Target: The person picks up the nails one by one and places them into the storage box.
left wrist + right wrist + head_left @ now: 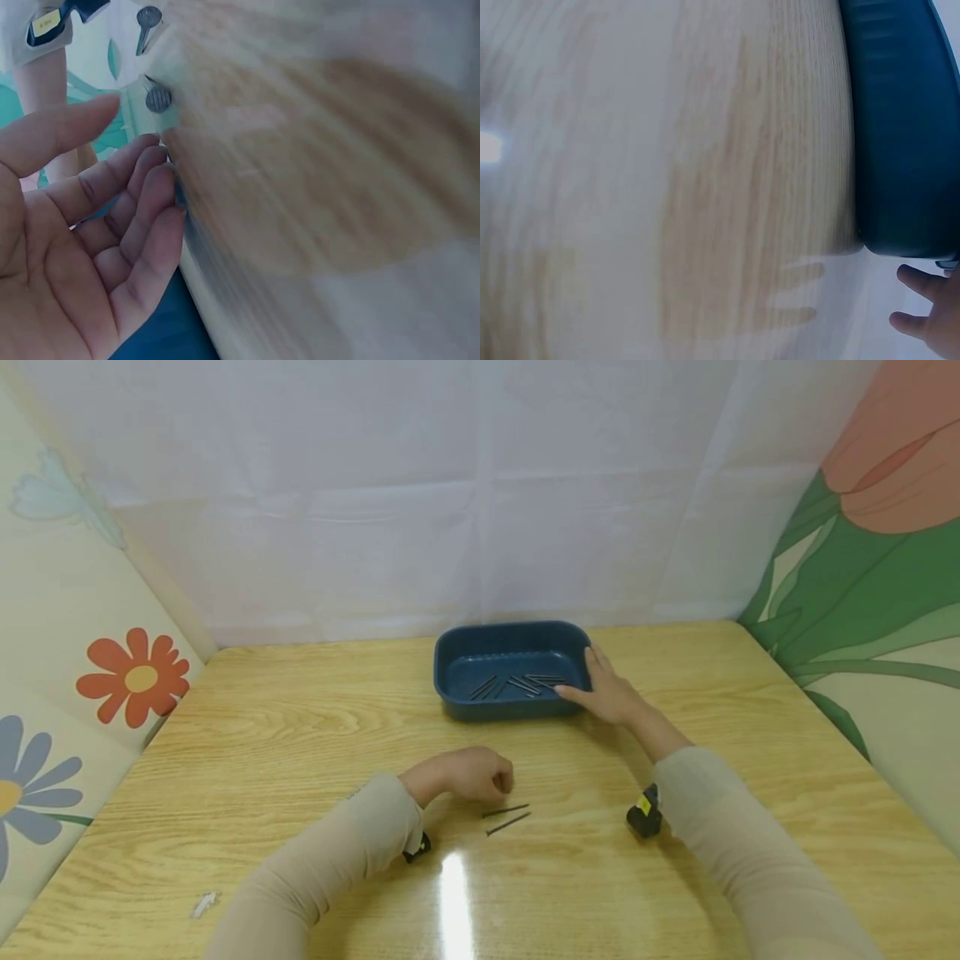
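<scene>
My left hand point(476, 774) hovers low over the table beside two dark nails point(508, 823). In the left wrist view its fingers curl loosely and hold nothing, with the thumb apart. Both nails lie beyond the fingertips there, a round nail head point(157, 97) facing the camera. At the back, my right hand point(611, 693) is at the right end of a dark blue plastic basin point(491, 710), thumb over the front rim and fingers along the right side. Straight, spread fingers point(922, 283) show past the basin's end in the right wrist view. Several nails point(525, 685) lie inside the basin.
The wooden table point(300, 710) meets a white sheet point(360, 527) behind the basin. Painted walls stand on the left and right. A black device point(645, 814) is strapped under the right sleeve. A small white scrap point(203, 905) lies at the front left.
</scene>
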Motion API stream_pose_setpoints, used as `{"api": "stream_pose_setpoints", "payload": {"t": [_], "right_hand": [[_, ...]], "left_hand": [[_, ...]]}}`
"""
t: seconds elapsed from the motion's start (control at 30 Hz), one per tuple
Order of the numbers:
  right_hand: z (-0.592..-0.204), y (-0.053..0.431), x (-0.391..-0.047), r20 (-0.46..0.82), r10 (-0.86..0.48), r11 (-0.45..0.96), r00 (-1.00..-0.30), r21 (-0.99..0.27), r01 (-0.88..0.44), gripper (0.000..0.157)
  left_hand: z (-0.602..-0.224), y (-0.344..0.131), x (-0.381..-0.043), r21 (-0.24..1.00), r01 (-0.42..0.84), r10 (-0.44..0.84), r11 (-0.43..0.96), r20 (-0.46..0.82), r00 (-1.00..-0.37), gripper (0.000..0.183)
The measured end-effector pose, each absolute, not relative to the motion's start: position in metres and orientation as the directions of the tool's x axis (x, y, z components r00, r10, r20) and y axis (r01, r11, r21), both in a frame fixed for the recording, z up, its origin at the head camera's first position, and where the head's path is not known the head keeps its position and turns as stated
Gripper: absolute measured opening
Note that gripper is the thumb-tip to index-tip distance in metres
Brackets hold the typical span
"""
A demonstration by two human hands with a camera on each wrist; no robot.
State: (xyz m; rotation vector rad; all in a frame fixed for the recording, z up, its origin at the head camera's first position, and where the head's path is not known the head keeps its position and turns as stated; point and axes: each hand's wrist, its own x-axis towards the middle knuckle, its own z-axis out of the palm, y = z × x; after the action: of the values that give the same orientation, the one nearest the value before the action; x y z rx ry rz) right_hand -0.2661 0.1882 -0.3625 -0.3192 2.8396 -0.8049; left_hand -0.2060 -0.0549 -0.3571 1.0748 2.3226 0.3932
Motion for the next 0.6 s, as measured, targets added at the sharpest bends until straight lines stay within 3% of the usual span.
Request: {"api": "stream_pose_setpoints", "payload": {"t": [0.33,0.6], "right_hand": [[-0.3640,0.1876,-0.2672,-0.108,-0.245,0.832,-0.964,-0.534,-0.151,0.100],[-0.3643,0.1885,-0.2677,-0.111,-0.244,0.835,-0.963,-0.528,-0.151,0.100]], "left_hand": [[-0.3580,-0.0495,-0.2008,0.366,0.704,0.792,0.609,-0.339,-0.508,0.010],[-0.3573,-0.0453,-0.1962,0.315,0.701,0.763,0.639,-0.378,-0.525,0.012]]}}
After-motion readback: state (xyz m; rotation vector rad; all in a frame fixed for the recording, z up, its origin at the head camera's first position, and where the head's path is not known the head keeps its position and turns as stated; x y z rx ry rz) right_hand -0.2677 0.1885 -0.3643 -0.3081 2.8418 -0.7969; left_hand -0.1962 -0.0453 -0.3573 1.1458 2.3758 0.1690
